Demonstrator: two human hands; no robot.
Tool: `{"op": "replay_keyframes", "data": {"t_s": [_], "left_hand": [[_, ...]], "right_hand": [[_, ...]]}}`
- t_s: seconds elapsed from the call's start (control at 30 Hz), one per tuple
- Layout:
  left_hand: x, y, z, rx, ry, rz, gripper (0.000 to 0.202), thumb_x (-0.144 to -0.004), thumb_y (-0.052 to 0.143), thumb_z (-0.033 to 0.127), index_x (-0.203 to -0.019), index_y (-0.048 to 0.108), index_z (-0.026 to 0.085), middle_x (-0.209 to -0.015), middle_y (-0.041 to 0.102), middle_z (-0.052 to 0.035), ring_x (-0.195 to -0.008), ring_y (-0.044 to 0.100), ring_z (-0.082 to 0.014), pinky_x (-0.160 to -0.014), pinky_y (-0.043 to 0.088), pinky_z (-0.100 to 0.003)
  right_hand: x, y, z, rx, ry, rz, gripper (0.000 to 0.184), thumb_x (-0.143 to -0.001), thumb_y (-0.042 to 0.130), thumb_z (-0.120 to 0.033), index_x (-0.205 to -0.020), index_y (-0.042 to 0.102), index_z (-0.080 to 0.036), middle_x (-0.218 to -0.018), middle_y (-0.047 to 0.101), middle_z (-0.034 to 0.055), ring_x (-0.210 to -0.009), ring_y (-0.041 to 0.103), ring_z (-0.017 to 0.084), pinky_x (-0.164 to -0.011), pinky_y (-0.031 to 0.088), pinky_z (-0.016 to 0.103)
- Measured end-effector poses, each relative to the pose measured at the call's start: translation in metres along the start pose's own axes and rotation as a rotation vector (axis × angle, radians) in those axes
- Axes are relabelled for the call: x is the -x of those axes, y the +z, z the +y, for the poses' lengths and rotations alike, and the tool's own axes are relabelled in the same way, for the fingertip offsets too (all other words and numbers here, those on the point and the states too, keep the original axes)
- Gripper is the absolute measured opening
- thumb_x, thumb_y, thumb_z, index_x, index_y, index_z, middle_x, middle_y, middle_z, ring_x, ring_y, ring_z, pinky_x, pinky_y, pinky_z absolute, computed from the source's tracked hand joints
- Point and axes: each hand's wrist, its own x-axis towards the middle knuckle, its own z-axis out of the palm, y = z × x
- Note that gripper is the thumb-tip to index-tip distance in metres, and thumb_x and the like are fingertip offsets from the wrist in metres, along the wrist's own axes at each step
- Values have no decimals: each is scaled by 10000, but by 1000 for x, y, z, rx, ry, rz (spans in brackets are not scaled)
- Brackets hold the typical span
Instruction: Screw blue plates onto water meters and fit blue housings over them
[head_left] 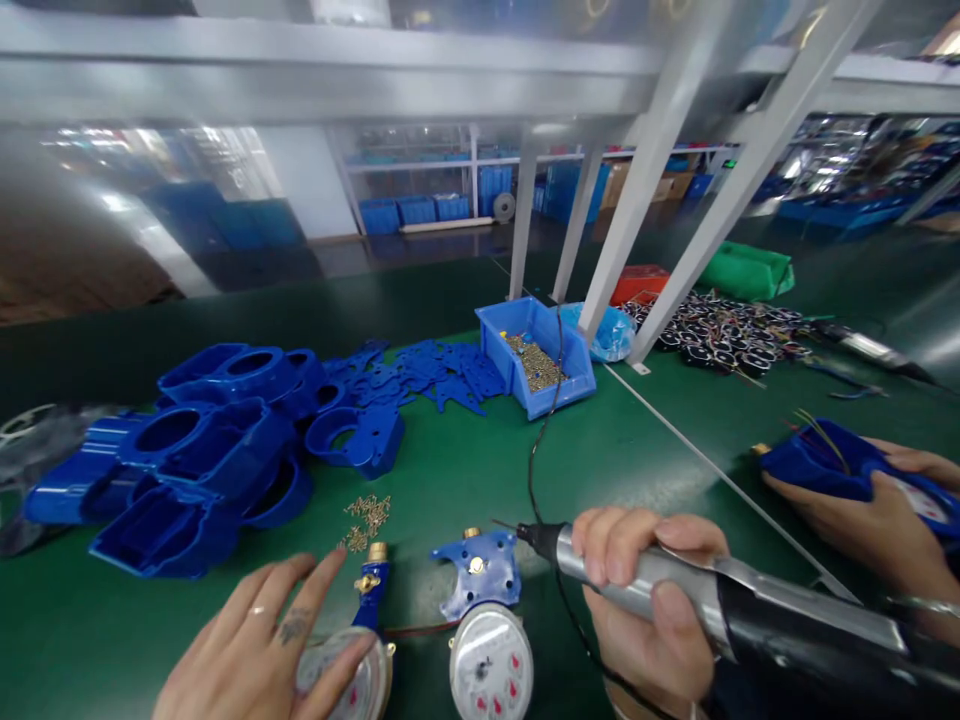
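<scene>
My right hand (645, 590) is wrapped round a silver and black electric screwdriver (675, 590), its thin bit pointing left. The bit's tip is just above a blue mounting plate (487, 565) on a water meter (491, 665) with a white dial. My left hand (262, 635) is open over a second water meter (352, 680), partly hiding its dial. Its index fingertip reaches the edge of a small pile of screws (367, 520); whether it touches one I cannot tell. Beside that finger a brass fitting (371, 580) on a blue pipe stub sticks up.
Blue plastic housings (217, 440) are heaped at the left, with flat blue plates (427, 370) behind. A blue bin (536, 355) holds small brass-coloured parts. Frame posts (652, 160) rise beyond. At the right, another person's hands (877, 510) hold a blue housing (825, 460).
</scene>
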Motion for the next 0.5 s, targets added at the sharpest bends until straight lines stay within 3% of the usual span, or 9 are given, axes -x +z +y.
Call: {"op": "replay_keyframes", "data": {"t_s": [0.1,0.13,0.2,0.23,0.37,0.5], "left_hand": [[-63,28,-16,148,105,-46,344,-915,434,437,-1017,634,176,-983,657,-98,-917,630,-262,-800,539,-405],[-87,45,-19,202,96,-117,343,-928,413,416,-995,645,172,-984,660,-94,-928,627,-252,-830,529,-398],[-133,86,-20,321,32,-365,328,-921,437,396,-1034,645,170,-1083,648,-101,-1013,607,-239,-910,497,-376],[-155,109,-19,329,28,-397,328,-906,471,394,-1067,637,162,-1128,639,-108,-1058,593,-241,-953,473,-371],[-226,187,-7,320,7,-412,586,-816,619,450,-1259,512,81,-1345,496,-198,-1286,428,-295,-1070,359,-396],[-260,225,5,325,-14,-432,606,-793,656,470,-1262,491,123,-1326,495,-167,-1259,430,-318,-1029,357,-503]], "right_hand": [[-1,-3,13,21,-56,48,159,-897,539,-276,-1036,480,-224,-654,505,-44,-553,476,133,-574,419,311],[-2,-4,17,32,-63,67,156,-898,541,-273,-1033,480,-224,-658,506,-43,-555,476,133,-578,424,314],[-3,-7,27,57,-70,109,152,-899,544,-278,-1028,480,-229,-654,500,-45,-553,473,134,-578,429,315],[-3,-8,32,68,-74,125,151,-899,542,-284,-1027,479,-232,-646,495,-45,-548,472,134,-571,430,313],[-3,-18,48,131,-110,132,138,-909,509,-295,-1027,474,-231,-622,488,-42,-524,476,133,-532,436,296],[-4,-26,57,219,-132,137,142,-927,482,-311,-1040,456,-228,-617,477,-44,-504,473,126,-510,447,282]]}}
